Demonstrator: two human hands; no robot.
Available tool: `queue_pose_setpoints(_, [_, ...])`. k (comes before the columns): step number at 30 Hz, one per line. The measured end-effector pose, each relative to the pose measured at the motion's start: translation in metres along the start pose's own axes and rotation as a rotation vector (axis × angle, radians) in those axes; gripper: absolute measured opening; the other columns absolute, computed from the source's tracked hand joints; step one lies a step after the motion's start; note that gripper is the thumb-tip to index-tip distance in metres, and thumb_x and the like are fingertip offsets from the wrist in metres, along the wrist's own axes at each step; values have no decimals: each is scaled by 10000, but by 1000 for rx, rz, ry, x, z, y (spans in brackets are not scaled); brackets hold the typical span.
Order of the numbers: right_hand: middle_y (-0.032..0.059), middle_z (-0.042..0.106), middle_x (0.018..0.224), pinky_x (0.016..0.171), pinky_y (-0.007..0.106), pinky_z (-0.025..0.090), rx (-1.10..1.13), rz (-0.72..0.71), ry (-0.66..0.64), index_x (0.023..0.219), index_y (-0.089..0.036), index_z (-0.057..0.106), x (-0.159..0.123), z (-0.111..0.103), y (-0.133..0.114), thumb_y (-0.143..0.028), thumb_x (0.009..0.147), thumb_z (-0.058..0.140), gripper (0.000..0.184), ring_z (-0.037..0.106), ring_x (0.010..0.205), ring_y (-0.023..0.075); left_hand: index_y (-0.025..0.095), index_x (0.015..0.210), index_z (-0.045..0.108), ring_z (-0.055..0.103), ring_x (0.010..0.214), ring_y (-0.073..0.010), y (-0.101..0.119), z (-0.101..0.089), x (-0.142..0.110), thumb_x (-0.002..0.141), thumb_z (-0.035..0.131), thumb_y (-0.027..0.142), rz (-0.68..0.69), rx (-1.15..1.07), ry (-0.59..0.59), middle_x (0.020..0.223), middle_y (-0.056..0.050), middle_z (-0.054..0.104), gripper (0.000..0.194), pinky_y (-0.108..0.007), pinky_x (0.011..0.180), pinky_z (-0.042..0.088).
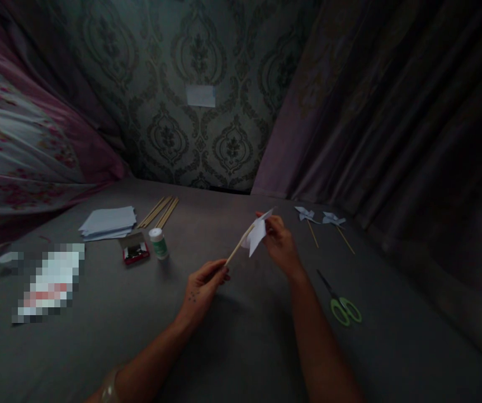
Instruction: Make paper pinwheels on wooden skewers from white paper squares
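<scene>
My left hand is closed around the lower end of a thin wooden stick, which slants up to the right. At the stick's upper end is a white paper pinwheel. My right hand is at the pinwheel's far side, its fingers closed at the paper; some fingertips are hidden behind the blades. Further right lie two paper pinwheels on sticks, one beside the other. Below them rest scissors with green handles, near my right forearm.
On the left of the grey surface are a stack of white paper, several wooden sticks, an open red box and a white-and-green bottle. A blurred-out sheet lies far left. Curtains hang on both sides.
</scene>
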State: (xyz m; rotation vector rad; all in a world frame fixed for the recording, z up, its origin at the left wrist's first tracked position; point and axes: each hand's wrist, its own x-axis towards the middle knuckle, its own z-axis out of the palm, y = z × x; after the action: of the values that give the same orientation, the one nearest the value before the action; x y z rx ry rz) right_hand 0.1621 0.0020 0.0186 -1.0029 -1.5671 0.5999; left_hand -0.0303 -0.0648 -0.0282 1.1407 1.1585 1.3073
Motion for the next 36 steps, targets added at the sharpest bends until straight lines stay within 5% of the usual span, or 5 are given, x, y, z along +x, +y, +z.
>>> queue_pose_setpoints(10, [24,582,830,663,255,436,-112,-72,-172,889,-211,703,-3,10,-6,-129,725,516,262,525,725,141,157,938,746,625,679,-165,-1,-1,2,689,713,363,-31,-34,34,725,-48,695,325,-269,656,496])
queue_pose_setpoints(24, [10,704,738,608,238,457,-72,64,-465,805,-228,758,-11,-7,-48,-254,799,586,174,615,679,142,135,985,721,619,646,-147,-5,-1,4,665,726,474,-138,-124,-17,754,-50,678,466,-270,652,499])
queue_pose_setpoints(30, [7,641,580,506,221,402,36,181,-152,682,-199,732,-4,-24,-46,-394,780,638,237,542,540,113,140,986,727,606,641,-142,-8,0,4,676,710,463,-194,-102,-79,705,-48,672,447,-238,623,467])
queue_pose_setpoints(33, [28,672,638,543,229,430,78,267,98,673,-183,725,2,-30,-28,-420,733,677,249,568,585,120,138,910,746,577,595,-143,-12,-1,4,692,665,421,-216,60,-150,642,-33,653,366,-217,546,422])
queue_pose_setpoints(36, [28,670,624,542,226,431,97,375,149,672,-168,717,5,-34,-8,-400,696,704,233,569,579,118,145,852,760,555,559,-156,-15,-3,4,723,585,372,-197,291,-249,594,-17,629,314,-214,489,370])
